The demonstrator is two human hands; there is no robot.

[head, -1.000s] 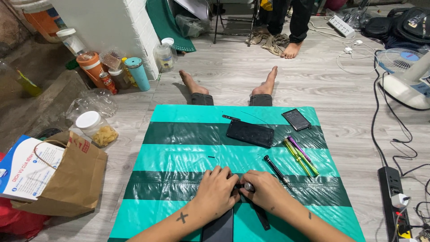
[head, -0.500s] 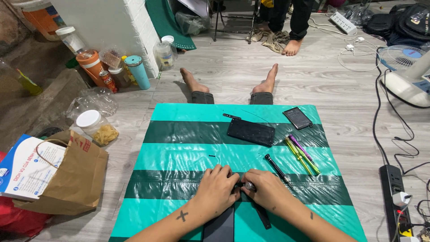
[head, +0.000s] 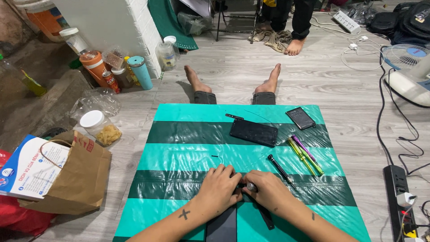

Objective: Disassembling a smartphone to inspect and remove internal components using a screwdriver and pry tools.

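Hands meet at the near edge of a green striped mat [head: 188, 157] on the floor. Left hand [head: 218, 188] lies palm down, fingers curled onto the far end of a dark phone [head: 221, 226] that lies flat beneath both wrists. Right hand [head: 268, 192] touches the left, its grip pinching a small silver-tipped tool [head: 251, 187] at the phone's far edge. Just right of the phone lies a black strip [head: 265, 217]. Farther on the mat lie a black screwdriver [head: 278, 168], coloured drivers [head: 305, 154], a black case [head: 253, 132] and a second phone [head: 301, 118]. A paper bag [head: 76, 177] stands left of the mat.
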